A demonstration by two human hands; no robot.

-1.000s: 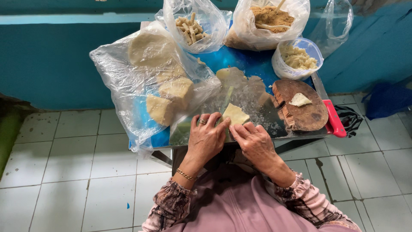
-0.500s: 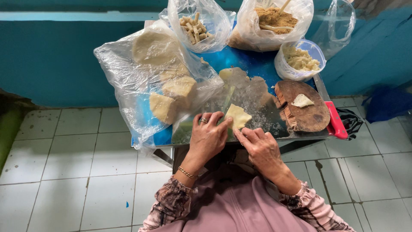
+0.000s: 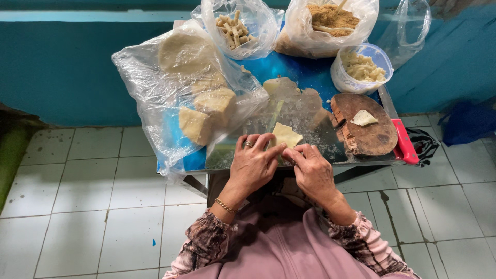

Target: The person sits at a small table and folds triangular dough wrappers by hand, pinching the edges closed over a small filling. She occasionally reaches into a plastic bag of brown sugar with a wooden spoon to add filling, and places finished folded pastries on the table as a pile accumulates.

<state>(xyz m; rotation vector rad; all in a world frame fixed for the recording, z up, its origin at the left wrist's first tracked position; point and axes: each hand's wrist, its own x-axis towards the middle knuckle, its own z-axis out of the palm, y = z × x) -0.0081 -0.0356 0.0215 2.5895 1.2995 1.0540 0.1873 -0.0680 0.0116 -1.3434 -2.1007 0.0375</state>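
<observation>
A thin pale square of dough (image 3: 285, 134) lies on the shiny work surface (image 3: 320, 139) of a small blue table. My left hand (image 3: 254, 165), with a ring and a gold bracelet, pinches the near edge of the sheet. My right hand (image 3: 311, 169) pinches the same edge from the right, fingertips meeting the left ones. What lies under the fingers is hidden.
A big clear bag of dough sheets (image 3: 192, 93) sits at the left. Behind stand a bag of rolled sticks (image 3: 235, 26), a bag of brown filling (image 3: 330, 20) and a tub of pale pieces (image 3: 361, 67). A round wooden board (image 3: 369, 129) with a scrap, a red-handled tool (image 3: 404, 140), tiled floor (image 3: 77, 206).
Both hands have drawn together at the near edge of the dough sheet, the right hand sliding left until the fingertips meet. The view shifted slightly.
</observation>
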